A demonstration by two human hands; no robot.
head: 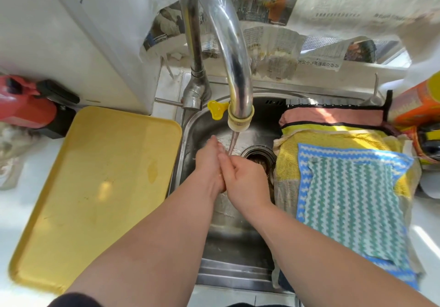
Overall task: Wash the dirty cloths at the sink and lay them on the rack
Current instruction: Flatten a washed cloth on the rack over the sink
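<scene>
Three overlapped cloths, black-edged pink cloth (333,116), yellow terry cloth (333,145) and blue-green zigzag cloth (347,202), lay across the stainless steel sink (228,247) at its right side, while under the curved chrome tap (229,45) and its stream the left hand (209,161), fingers straight and together, pressed against the right hand (244,179), whose fingers were loosely bent, pinching nothing.

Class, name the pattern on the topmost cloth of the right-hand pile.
The topmost cloth: white zigzag stripes, green centre, blue border; head view.
</scene>
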